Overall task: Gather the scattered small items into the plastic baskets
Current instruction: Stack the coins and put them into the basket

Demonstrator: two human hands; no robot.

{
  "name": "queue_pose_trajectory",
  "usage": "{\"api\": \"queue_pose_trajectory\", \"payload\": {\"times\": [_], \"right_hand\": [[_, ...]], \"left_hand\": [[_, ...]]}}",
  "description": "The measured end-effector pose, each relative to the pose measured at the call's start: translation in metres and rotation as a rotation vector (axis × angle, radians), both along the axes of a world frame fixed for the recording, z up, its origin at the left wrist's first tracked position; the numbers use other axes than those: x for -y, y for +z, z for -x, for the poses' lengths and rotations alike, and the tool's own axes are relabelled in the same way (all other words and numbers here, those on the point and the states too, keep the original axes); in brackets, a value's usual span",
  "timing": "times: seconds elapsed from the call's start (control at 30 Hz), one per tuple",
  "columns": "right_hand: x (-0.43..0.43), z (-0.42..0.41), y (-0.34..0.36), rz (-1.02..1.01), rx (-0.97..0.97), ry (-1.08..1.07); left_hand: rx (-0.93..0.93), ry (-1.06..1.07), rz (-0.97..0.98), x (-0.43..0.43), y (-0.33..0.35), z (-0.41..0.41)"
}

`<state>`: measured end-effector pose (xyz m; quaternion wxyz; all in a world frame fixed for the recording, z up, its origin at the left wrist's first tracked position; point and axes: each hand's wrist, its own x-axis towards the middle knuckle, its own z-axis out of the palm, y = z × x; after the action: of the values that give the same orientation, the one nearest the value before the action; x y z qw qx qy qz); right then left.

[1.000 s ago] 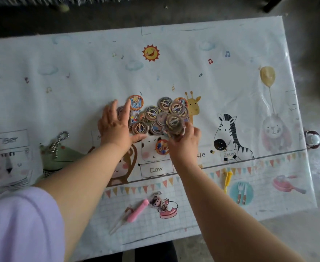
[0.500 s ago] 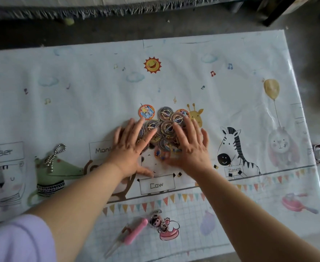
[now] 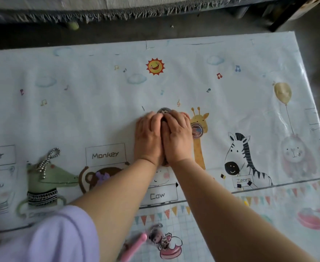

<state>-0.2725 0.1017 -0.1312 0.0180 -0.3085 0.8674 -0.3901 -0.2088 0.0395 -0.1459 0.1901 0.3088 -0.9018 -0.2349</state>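
Observation:
My left hand (image 3: pixel 148 138) and my right hand (image 3: pixel 177 138) lie side by side, cupped together over a pile of round badges at the table's middle. Their fingers curl over the pile and hide most of it. One badge (image 3: pixel 163 111) peeks out beyond the fingertips. Another badge (image 3: pixel 196 130) lies loose on the printed giraffe, just right of my right hand. No plastic basket is in view.
A silver bead chain (image 3: pixel 46 162) lies at the left on the printed crocodile. A pink-handled tool (image 3: pixel 134 246) and a doll keychain (image 3: pixel 160 238) lie near the front edge. The table (image 3: pixel 193 57) wears a cartoon-animal cloth; its far edge meets dark floor.
My hands have closed in from spread fingers to pressed together, bunching the badges under them. One badge was left out to the right. The view has moved closer.

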Motion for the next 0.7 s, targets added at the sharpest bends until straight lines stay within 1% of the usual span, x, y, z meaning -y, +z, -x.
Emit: {"api": "queue_pose_trajectory", "payload": {"times": [0.07,0.1,0.2,0.23,0.27,0.3,0.33,0.4,0.43,0.47,0.5,0.53,0.63,0.7], "right_hand": [[0.003,-0.007,0.002,0.021,0.095,-0.036],[0.003,-0.007,0.004,0.036,0.152,-0.035],[-0.009,0.002,0.019,0.194,0.400,-0.063],[-0.015,0.006,0.026,0.246,0.443,-0.089],[-0.023,0.010,0.031,0.249,0.455,-0.089],[-0.032,0.013,0.035,0.187,0.442,-0.050],[-0.042,0.014,0.037,0.059,0.391,0.015],[-0.061,0.011,0.036,-0.300,0.245,0.108],[-0.066,0.007,0.034,-0.444,0.218,0.105],[-0.067,0.001,0.032,-0.533,0.229,0.082],[-0.065,-0.006,0.028,-0.560,0.239,0.068],[-0.061,-0.014,0.025,-0.543,0.226,0.072],[-0.043,-0.026,0.019,-0.386,0.181,0.070],[-0.039,-0.020,0.020,-0.344,0.209,0.070]], "left_hand": [[-0.081,0.060,-0.144,0.000,0.004,0.001],[-0.113,0.057,-0.205,0.001,0.007,-0.001],[-0.165,-0.013,-0.246,0.010,0.020,-0.012],[-0.173,-0.031,-0.258,0.015,0.026,-0.014],[-0.170,-0.043,-0.271,0.021,0.032,-0.016],[-0.146,-0.055,-0.283,0.027,0.037,-0.020],[-0.095,-0.072,-0.291,0.032,0.041,-0.025],[0.102,-0.110,-0.275,0.040,0.045,-0.037],[0.222,-0.113,-0.240,0.041,0.045,-0.042],[0.337,-0.115,-0.206,0.040,0.046,-0.046],[0.423,-0.124,-0.185,0.036,0.047,-0.048],[0.471,-0.134,-0.189,0.032,0.047,-0.048],[0.484,-0.126,-0.276,0.019,0.051,-0.039],[0.473,-0.114,-0.336,0.019,0.056,-0.033]]}}
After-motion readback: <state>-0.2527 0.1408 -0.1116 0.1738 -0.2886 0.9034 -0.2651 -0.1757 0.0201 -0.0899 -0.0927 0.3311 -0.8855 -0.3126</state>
